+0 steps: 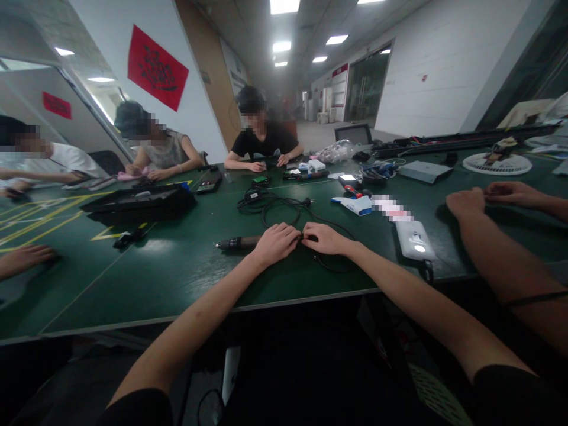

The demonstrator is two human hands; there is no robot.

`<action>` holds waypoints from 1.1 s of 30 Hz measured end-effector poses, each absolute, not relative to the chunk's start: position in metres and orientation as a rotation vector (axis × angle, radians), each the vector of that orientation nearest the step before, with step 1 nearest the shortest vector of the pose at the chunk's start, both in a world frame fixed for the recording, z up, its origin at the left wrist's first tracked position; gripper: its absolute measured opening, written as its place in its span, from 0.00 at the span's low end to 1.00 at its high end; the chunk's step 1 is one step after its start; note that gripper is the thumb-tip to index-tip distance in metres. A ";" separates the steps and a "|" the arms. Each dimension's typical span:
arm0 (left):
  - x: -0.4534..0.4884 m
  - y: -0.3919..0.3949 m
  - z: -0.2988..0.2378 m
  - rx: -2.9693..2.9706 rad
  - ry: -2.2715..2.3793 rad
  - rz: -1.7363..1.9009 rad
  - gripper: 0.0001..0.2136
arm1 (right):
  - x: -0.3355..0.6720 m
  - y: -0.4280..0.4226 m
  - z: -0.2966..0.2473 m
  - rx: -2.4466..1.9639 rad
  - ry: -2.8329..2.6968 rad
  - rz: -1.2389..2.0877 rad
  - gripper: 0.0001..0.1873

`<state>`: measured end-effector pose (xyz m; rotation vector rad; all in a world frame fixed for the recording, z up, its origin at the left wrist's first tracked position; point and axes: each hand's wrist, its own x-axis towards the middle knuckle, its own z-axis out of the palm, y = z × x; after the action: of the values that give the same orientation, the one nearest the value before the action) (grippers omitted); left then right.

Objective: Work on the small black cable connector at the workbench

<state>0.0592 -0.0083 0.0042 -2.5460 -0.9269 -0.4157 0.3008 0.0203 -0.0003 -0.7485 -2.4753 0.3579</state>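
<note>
My left hand is closed over a dark, rod-shaped tool that lies flat on the green table, its tip pointing left. My right hand sits right beside it, fingers curled onto the black cable where it leaves the tool's end. The cable runs back in loose coils toward the table's middle. Both hands rest on the tabletop near its front edge.
A white phone lies to the right, a white-and-blue device beyond it. A black case sits at left. Another person's arms rest at right, a hand at left. Three people sit across the table among small electronics.
</note>
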 end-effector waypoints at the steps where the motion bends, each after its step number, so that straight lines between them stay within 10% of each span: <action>1: 0.059 -0.008 0.004 -2.545 -0.932 -0.420 0.11 | 0.301 0.020 0.000 -0.747 -2.474 0.356 0.06; 33: 0.061 -0.008 0.004 -2.584 -1.006 -0.418 0.10 | 0.301 0.021 -0.001 -0.757 -2.481 0.339 0.05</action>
<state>0.0608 -0.0080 0.0042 -2.5840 -1.0059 -0.4181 0.3012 0.0214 -0.0010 -0.7568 -2.4808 0.3392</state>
